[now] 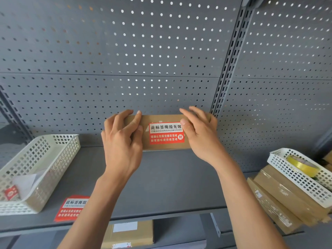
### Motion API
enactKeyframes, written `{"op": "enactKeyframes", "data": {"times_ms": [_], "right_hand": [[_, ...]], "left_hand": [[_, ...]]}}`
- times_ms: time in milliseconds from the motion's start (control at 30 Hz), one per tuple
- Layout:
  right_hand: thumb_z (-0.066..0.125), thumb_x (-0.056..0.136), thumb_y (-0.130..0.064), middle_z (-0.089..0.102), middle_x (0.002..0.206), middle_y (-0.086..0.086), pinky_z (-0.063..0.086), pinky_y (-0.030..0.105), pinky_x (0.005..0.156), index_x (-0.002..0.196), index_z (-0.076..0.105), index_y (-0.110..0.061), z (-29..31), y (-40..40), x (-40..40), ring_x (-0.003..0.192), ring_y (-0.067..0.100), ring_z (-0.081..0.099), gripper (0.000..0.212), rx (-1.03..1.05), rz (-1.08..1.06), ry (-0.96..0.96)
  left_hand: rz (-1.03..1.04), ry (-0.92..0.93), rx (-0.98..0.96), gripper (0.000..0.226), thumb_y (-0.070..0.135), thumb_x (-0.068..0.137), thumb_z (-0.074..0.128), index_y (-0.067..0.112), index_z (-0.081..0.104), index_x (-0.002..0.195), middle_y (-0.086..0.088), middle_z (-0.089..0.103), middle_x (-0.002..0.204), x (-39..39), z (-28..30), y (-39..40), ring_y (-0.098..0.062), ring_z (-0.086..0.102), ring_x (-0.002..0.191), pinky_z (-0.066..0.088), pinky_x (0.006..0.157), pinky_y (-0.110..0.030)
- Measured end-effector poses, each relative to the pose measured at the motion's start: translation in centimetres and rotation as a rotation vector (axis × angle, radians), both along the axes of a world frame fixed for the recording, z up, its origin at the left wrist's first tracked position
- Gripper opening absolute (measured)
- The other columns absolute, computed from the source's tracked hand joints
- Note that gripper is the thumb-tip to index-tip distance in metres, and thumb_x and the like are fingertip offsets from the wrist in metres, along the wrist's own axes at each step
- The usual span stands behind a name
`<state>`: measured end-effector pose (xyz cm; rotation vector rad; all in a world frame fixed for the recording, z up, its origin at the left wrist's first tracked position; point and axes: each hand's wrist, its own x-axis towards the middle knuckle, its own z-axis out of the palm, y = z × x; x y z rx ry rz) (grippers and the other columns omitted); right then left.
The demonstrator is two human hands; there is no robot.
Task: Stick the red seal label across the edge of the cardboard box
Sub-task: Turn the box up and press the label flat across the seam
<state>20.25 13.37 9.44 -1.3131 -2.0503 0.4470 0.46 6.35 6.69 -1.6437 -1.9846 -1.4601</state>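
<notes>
A brown cardboard box [161, 147] stands on its edge on the grey shelf [161, 186], leaning back near the pegboard. A red seal label [166, 133] with white and black print lies flat on the box's front face, its top near the upper edge. My left hand [123, 141] grips the box's left end, fingers curled over the top. My right hand [199, 133] holds the right end, thumb touching the label's right edge.
A white mesh basket [59, 150] with backing paper sits at left, a stack of red labels [71, 208] in front of it. At right, another basket [294, 175] with yellow tape [302, 166] rests on stacked cartons [276, 200]. A pegboard [143, 51] forms the back wall.
</notes>
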Motion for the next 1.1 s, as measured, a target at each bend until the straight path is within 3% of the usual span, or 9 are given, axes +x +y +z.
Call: {"op": "enactKeyframes", "data": {"times_ms": [100, 267, 433, 633, 833, 1100], "right_hand": [[0.04, 0.091, -0.068, 0.024, 0.157, -0.019, 0.021, 0.045, 0.12, 0.147, 0.039, -0.043, 0.0, -0.2, 0.0, 0.143, 0.019, 0.009, 0.061, -0.024, 0.022, -0.001], [0.051, 0.083, -0.072, 0.026, 0.157, -0.017, 0.022, 0.04, 0.117, 0.147, 0.039, -0.041, 0.0, -0.3, -0.1, 0.143, 0.02, 0.011, 0.071, 0.017, 0.011, -0.009], [0.054, 0.086, -0.067, 0.027, 0.157, -0.016, 0.021, 0.04, 0.118, 0.146, 0.041, -0.041, -0.2, -0.2, -0.1, 0.142, 0.021, 0.013, 0.067, 0.028, 0.002, -0.014], [0.059, 0.089, -0.058, 0.028, 0.156, -0.018, 0.021, 0.043, 0.12, 0.146, 0.043, -0.041, -0.3, -0.1, 0.0, 0.142, 0.018, 0.012, 0.061, 0.01, 0.012, 0.025], [0.059, 0.094, -0.049, 0.031, 0.154, -0.019, 0.022, 0.046, 0.119, 0.144, 0.047, -0.04, -0.2, -0.1, 0.4, 0.139, 0.016, 0.016, 0.052, 0.009, 0.052, 0.066], [0.055, 0.098, -0.042, 0.031, 0.156, -0.02, 0.018, 0.031, 0.116, 0.145, 0.046, -0.038, 0.3, -0.5, 1.0, 0.13, -0.002, 0.014, 0.048, -0.012, 0.11, 0.084]], "left_hand": [[0.01, 0.001, 0.004, 0.041, 0.024, 0.095, 0.048, 0.025, 0.065, 0.132, 0.002, 0.058, 0.137, 0.1, 0.0, -0.1, -0.029, 0.041, 0.126, 0.027, 0.09, -0.035], [0.017, 0.004, -0.001, 0.041, 0.025, 0.095, 0.048, 0.026, 0.065, 0.132, 0.003, 0.057, 0.138, 0.1, 0.0, -0.2, -0.029, 0.042, 0.127, 0.029, 0.093, -0.034], [0.019, 0.003, -0.006, 0.04, 0.029, 0.095, 0.05, 0.026, 0.066, 0.131, 0.003, 0.058, 0.137, 0.1, 0.0, -0.3, -0.029, 0.043, 0.126, 0.032, 0.092, -0.037], [0.046, 0.015, -0.044, 0.052, 0.057, 0.088, 0.06, 0.028, 0.066, 0.131, 0.004, 0.057, 0.137, 0.4, 0.2, -0.2, -0.025, 0.042, 0.129, 0.032, 0.101, -0.035], [0.014, 0.014, -0.041, 0.049, 0.052, 0.089, 0.057, 0.029, 0.065, 0.132, 0.006, 0.056, 0.139, 0.1, 0.1, -0.3, -0.024, 0.04, 0.13, 0.027, 0.099, -0.032], [0.004, 0.025, -0.031, 0.05, 0.051, 0.09, 0.055, 0.026, 0.066, 0.132, 0.003, 0.056, 0.139, -0.2, 0.0, -0.3, -0.027, 0.04, 0.129, 0.028, 0.098, -0.035]]}}
